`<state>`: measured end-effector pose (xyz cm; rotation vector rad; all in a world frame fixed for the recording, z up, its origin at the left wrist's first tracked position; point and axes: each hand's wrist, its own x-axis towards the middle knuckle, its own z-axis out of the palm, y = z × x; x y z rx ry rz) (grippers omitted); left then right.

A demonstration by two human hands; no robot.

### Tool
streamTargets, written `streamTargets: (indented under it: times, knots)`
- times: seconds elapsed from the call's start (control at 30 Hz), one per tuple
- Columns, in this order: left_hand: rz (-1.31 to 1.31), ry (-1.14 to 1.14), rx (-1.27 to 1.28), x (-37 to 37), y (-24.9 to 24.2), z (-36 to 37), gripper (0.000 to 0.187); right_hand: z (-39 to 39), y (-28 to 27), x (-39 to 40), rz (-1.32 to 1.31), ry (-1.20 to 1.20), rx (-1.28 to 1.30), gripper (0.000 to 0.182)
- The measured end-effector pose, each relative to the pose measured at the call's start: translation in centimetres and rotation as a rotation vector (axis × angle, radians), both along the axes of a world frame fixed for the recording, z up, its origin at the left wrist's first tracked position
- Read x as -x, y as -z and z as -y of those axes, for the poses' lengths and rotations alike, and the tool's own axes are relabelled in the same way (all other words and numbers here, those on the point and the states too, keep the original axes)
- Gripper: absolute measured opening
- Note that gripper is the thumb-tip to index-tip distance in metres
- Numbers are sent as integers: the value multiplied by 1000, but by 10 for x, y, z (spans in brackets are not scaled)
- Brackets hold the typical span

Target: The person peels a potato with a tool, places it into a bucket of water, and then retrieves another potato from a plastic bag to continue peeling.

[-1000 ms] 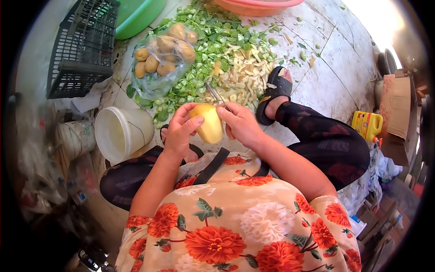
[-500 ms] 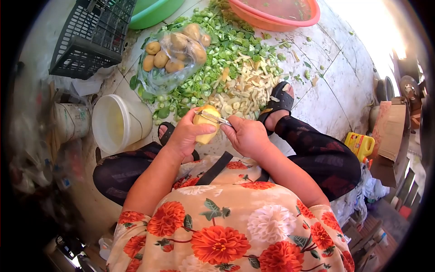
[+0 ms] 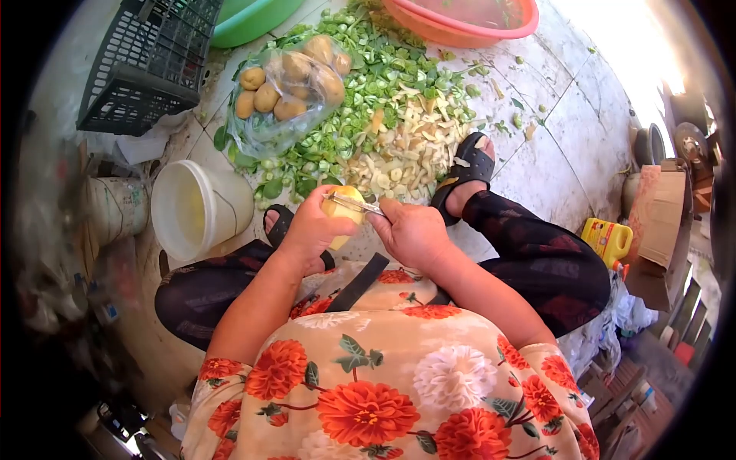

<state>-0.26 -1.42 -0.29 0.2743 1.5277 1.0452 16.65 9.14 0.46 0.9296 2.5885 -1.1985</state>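
My left hand is wrapped round a mostly peeled yellow potato. A metal peeler lies across the potato's upper part, its handle closed in my right hand. Just beyond my hands, pale peelings form a heap on the floor, beside a wide spread of green vegetable scraps. On those scraps rests a clear plastic bag with several unpeeled potatoes.
A white bucket stands at the left, below a black crate. Green and pink basins are at the top. To the right are a yellow container and cardboard. My sandalled feet flank the hands.
The peeler and my right hand have shifted slightly left and up relative to the potato. The whole view has also moved a little.
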Motion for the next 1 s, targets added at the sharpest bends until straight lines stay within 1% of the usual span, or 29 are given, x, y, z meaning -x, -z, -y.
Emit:
streamTargets:
  times: [0.03, 0.07, 0.13, 0.17, 0.2, 0.23, 0.27, 0.3, 0.33, 0.4, 0.47, 0.53, 0.57, 0.6, 0.63, 0.7, 0.77, 0.8, 0.87, 0.93, 1.0]
  knots:
    - [-1, -1, 6, 1, -1, 1, 77, -3, 3, 1, 61, 47, 5, 40]
    - [14, 46, -8, 1, -3, 2, 76, -8, 8, 1, 122, 98, 9, 41]
    - [30, 104, -28, -1, -8, 0, 75, -22, 58, -16, 221, 153, -12, 42]
    - [37, 114, -29, -2, -11, -1, 74, -27, 64, -20, 198, 226, 23, 42]
    - [43, 107, -29, -1, -12, 1, 73, -28, 55, -15, 196, 221, 22, 42]
    - [47, 96, -22, -2, -9, 4, 73, -25, 36, -9, 115, 229, 25, 42]
    - [-60, 101, -6, -3, -3, 3, 73, -22, 21, -5, 33, 243, 25, 41]
    - [-170, 112, 8, -4, 1, 1, 72, -16, 14, -3, 36, 206, 24, 41]
    - [-172, 119, 9, -4, 2, 0, 72, -9, 8, -3, 34, 212, 26, 41]
    - [-202, 78, 46, -7, 5, -2, 73, 2, 1, -4, -55, 78, 13, 38]
    - [-204, 93, 62, -6, 4, -3, 74, 3, 6, -2, -22, 39, -13, 36]
    - [-208, 108, 83, -6, 3, 0, 75, -7, 20, 0, 127, 106, -44, 36]
    - [-266, 156, 64, -9, 1, 3, 75, -17, 41, -7, 235, 119, -43, 37]
    - [-326, 210, 38, -8, 1, 0, 76, -26, 40, -8, 239, 183, 5, 38]
    - [-327, 207, 33, -5, 3, -1, 76, -29, 38, -8, 215, 212, -5, 38]
    - [-401, 261, 45, -1, 13, 4, 76, -23, 27, -6, 200, 228, -7, 38]
    - [-448, 263, 51, -1, 15, 3, 76, -11, 15, -1, 85, 140, -2, 39]
    - [-495, 270, 59, -2, 15, 3, 76, -5, 9, 0, 84, 145, 3, 39]
    - [-519, 272, 80, -4, 12, 2, 75, 4, 1, 1, -18, 48, -20, 37]
    - [-546, 268, 96, -5, 8, 0, 75, 3, 8, 1, -23, 43, -46, 34]
    - [-776, 409, 136, -8, 3, -1, 76, -8, 26, -1, 122, 101, -78, 33]
